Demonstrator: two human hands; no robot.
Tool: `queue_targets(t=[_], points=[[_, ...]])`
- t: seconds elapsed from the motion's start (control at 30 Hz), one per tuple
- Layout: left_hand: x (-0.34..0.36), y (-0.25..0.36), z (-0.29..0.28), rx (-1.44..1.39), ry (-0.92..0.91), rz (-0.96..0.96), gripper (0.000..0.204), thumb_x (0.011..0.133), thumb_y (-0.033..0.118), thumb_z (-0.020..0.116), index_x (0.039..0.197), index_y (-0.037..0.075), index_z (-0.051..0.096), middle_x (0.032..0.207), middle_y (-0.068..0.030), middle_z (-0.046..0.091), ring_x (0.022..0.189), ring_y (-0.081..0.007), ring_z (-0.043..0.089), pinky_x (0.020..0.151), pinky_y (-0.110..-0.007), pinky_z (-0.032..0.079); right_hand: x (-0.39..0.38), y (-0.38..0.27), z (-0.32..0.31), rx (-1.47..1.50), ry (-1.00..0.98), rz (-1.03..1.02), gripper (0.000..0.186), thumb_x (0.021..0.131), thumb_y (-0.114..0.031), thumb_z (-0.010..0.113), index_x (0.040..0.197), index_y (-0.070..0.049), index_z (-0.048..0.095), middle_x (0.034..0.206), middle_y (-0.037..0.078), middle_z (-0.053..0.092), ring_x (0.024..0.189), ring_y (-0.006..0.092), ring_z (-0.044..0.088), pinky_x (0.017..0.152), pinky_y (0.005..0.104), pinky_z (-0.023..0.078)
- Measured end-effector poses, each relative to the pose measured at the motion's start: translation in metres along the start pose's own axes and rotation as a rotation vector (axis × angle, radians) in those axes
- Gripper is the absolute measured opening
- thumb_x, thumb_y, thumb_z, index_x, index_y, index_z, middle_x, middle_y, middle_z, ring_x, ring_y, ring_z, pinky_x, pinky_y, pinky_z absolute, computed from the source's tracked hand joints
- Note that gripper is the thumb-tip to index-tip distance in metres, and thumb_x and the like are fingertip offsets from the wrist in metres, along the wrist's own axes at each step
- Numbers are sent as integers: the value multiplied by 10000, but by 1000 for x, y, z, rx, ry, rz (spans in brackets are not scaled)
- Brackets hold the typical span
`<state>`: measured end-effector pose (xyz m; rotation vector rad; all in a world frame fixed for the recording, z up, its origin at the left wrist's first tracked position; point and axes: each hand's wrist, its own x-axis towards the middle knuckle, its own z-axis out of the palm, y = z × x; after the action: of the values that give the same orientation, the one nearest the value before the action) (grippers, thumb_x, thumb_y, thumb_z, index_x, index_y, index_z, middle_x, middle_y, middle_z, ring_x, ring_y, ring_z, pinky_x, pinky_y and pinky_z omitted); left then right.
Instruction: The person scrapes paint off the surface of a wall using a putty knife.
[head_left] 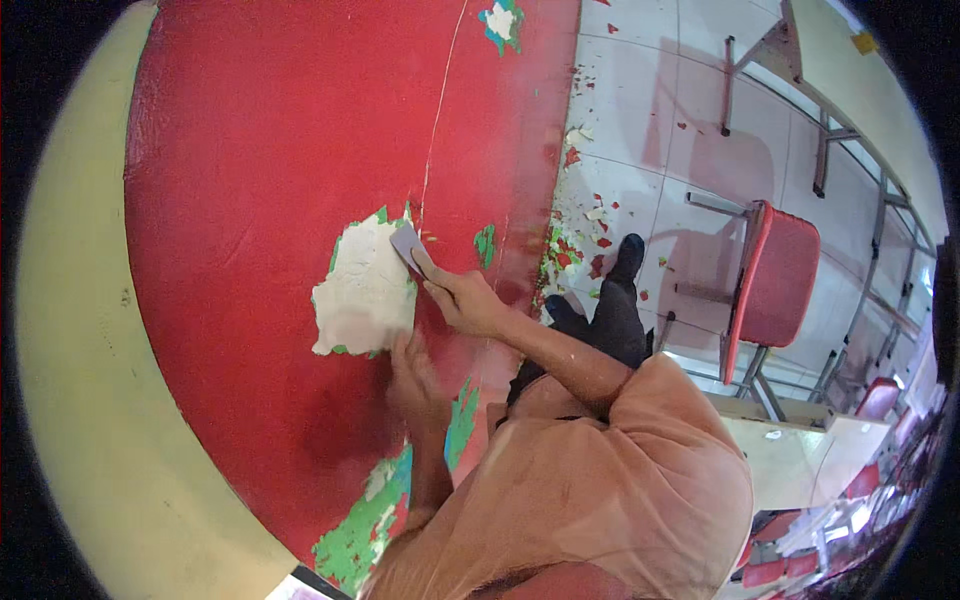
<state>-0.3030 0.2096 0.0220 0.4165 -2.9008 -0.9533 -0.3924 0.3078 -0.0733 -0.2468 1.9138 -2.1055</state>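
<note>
My right hand (468, 303) is closed around a flat grey scraper (407, 247). The blade lies against the red painted wall (300, 120), at the upper right edge of a bare white patch (365, 285). Ragged green paint rims that patch. My left hand (415, 375), slightly blurred, rests at or very near the wall by the patch's lower right edge. Its fingers are stretched out and no object shows in them. A thin pale line runs up the wall above the scraper.
Red, green and white paint flakes (570, 245) litter the tiled floor (625, 110) along the wall's foot, near my shoes. A red chair (780, 275) and metal-legged tables (860, 100) stand to the right. Lower on the wall is a green patch (365, 530).
</note>
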Motion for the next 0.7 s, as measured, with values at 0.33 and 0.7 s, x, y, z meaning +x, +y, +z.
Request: queue_targets(t=[0.33,0.7], points=[[93,20,78,-560,-35,-320,469,983,314,290,1100,-83,512,985,-194,605,855,-231,598,753,-316,464,-3,18,-28,-167,-111,-338,550,893,-180,474,1398,-134,261,851,238,599,726,394,609,660,441,508],[116,29,124,-680,296,-264,408,958,362,370,762,26,496,559,21,373,493,-83,372,409,-244,291,5,33,-40,69,185,-10,285,908,-210,483,1138,-58,558,914,207,629,813,359,629,708,400,490]])
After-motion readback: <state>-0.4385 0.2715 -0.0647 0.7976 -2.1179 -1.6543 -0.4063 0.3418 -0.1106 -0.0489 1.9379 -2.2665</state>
